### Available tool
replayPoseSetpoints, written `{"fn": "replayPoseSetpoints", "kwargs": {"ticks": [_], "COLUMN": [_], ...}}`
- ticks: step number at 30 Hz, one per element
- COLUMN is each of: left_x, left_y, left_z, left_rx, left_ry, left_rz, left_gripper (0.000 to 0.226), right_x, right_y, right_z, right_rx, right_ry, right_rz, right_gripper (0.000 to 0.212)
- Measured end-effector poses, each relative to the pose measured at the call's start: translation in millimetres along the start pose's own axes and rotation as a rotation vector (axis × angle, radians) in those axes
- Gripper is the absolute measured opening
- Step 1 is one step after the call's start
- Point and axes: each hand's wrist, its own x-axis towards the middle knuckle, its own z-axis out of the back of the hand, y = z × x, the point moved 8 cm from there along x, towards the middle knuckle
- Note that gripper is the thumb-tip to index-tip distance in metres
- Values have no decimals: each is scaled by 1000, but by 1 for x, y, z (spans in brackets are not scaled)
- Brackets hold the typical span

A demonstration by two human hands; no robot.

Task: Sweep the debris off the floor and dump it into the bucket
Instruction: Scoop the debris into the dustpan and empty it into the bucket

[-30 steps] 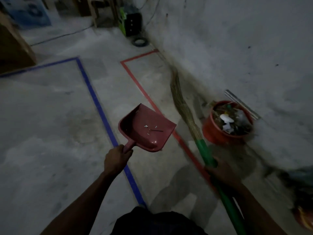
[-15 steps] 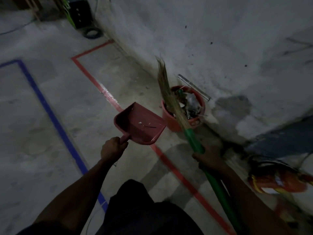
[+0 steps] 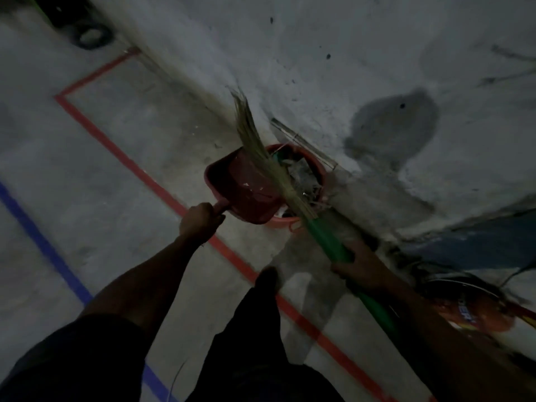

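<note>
My left hand [image 3: 200, 220] grips the handle of a red dustpan [image 3: 240, 188], which hangs over the near left side of the red bucket [image 3: 314, 165] and hides part of its rim. A few pale scraps lie in the pan. The bucket stands on the floor against the wall and holds paper and other rubbish. My right hand [image 3: 359, 266] holds the green handle of a broom [image 3: 324, 237]; its straw bristles [image 3: 255, 146] point up and away, crossing over the pan and the bucket.
A red tape line [image 3: 162, 187] and a blue tape line [image 3: 43, 245] run across the concrete floor. The grey wall [image 3: 377, 68] rises right behind the bucket. An orange object [image 3: 475, 311] lies at the right. A dark ring [image 3: 91, 36] sits far left by the wall.
I have stepped closer to the bucket. The dustpan has moved right, from beside the bucket to over its rim. The broom stays in my right hand, its bristles now across the pan.
</note>
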Motion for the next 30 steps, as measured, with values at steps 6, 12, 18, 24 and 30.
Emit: {"fn": "replayPoseSetpoints", "kwargs": {"ticks": [6,12,18,24,30], "left_x": [99,147,147,136,136], "left_y": [-44,-57,-58,-77,-85], "left_z": [7,3,-14,-32,-24], "left_rx": [70,106,143,152,37], "left_ry": [0,10,57,109,120], "left_rz": [-41,-3,12,-32,54], "left_gripper": [28,28,24,24,37], "right_x": [47,84,115,112,96], "right_y": [18,28,3,-35,-67], "right_z": [19,40,57,58,81], "right_rx": [114,-91,-234,-439,-159], "right_ry": [143,290,392,338,75], "right_rz": [21,53,-27,-87,-237], "right_gripper": [25,41,48,61,48]}}
